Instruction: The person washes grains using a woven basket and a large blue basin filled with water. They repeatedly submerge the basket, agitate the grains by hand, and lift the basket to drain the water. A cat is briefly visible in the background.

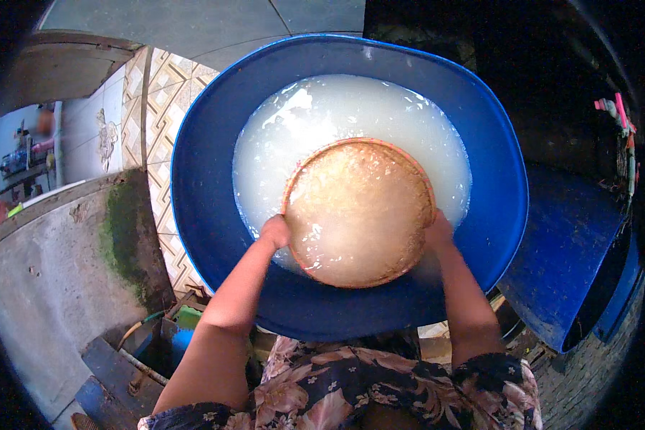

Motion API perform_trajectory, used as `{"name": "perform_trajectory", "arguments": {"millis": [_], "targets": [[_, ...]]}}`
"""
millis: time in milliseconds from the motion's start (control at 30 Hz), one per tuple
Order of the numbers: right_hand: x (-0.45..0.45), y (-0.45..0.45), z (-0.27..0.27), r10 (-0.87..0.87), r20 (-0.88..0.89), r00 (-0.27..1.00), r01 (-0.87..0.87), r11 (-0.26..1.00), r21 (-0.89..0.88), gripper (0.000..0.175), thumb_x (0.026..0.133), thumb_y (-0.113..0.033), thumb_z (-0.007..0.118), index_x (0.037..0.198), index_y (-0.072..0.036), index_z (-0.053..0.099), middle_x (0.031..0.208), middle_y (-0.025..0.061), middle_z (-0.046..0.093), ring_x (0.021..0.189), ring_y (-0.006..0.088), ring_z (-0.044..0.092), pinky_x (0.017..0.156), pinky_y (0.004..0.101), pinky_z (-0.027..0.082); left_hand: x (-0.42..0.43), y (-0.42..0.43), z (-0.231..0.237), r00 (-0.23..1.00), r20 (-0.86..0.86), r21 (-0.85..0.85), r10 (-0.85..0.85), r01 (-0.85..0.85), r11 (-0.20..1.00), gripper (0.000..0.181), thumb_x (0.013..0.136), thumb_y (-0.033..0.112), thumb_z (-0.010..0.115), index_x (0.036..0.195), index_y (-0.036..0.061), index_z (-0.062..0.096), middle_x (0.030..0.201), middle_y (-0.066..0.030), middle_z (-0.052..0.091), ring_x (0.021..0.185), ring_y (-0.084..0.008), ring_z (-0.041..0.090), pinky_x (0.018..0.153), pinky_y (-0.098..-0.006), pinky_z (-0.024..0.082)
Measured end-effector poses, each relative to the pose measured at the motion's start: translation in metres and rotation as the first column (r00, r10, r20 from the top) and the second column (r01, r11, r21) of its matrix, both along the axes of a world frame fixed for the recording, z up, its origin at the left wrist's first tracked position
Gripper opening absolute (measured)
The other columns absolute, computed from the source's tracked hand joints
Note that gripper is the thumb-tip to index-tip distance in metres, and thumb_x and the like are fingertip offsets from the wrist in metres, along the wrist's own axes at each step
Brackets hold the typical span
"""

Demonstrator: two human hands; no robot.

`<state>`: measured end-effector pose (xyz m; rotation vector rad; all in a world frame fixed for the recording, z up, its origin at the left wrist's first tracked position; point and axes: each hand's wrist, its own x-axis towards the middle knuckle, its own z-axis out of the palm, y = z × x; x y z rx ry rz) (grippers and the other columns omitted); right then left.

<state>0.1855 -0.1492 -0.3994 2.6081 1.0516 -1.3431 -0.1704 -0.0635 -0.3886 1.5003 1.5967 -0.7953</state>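
Observation:
A round woven basket (360, 215) with an orange-red bound rim sits in cloudy whitish water (322, 115). Murky water covers a tan layer inside it; I cannot tell whether that is grain or just the weave. On the basket's left rim my left hand (276, 232) is closed. My right hand (438, 231) grips the opposite rim, its fingers partly hidden. All of this is within a large blue plastic tub (494, 177), whose near wall is right in front of my body.
Another blue plastic barrel (559, 258) lies at the right. A low concrete wall (59, 269) with green moss stands left, beside patterned floor tiles (166, 123). A hose (131, 333) and dark boards are at lower left. Pink items (618, 110) hang far right.

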Motion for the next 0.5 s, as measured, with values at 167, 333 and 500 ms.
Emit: {"name": "perform_trajectory", "arguments": {"millis": [167, 333, 500], "targets": [[0.056, 0.017, 0.009, 0.104, 0.225, 0.969, -0.12, 0.991, 0.059, 0.032, 0.066, -0.006, 0.052, 0.098, -0.007, 0.045, 0.086, 0.0189, 0.056, 0.082, 0.0344, 0.053, 0.069, 0.0395, 0.042, 0.048, 0.006, -0.024, 0.982, 0.189, -0.022, 0.0, 0.004, 1.0, 0.029, 0.068, 0.018, 0.044, 0.084, -0.0039, 0.055, 0.082, -0.0222, 0.056, 0.081, -0.0322, 0.054, 0.07, -0.0361, 0.044], [0.085, 0.044, 0.027, -0.024, 0.29, 0.957, -0.048, 0.97, 0.237, 0.031, 0.07, -0.006, 0.043, 0.1, -0.008, 0.046, 0.084, 0.0203, 0.056, 0.081, 0.0353, 0.053, 0.07, 0.0404, 0.041, 0.093, 0.043, -0.044, 0.953, 0.278, 0.132, 0.122, -0.163, 0.978, 0.027, 0.069, 0.015, 0.04, 0.085, -0.0023, 0.055, 0.084, -0.0216, 0.055, 0.082, -0.0327, 0.054, 0.071, -0.0367, 0.043], [0.079, 0.057, 0.025, -0.188, 0.322, 0.928, 0.07, 0.935, 0.347, 0.034, 0.07, -0.004, 0.045, 0.103, -0.011, 0.044, 0.086, 0.0192, 0.056, 0.083, 0.0351, 0.052, 0.072, 0.0391, 0.041, 0.11, 0.099, -0.044, 0.957, 0.283, 0.256, 0.067, -0.143, 0.956, 0.028, 0.07, 0.016, 0.042, 0.088, -0.0034, 0.053, 0.089, -0.0217, 0.054, 0.086, -0.0328, 0.052, 0.074, -0.0369, 0.041]]}}
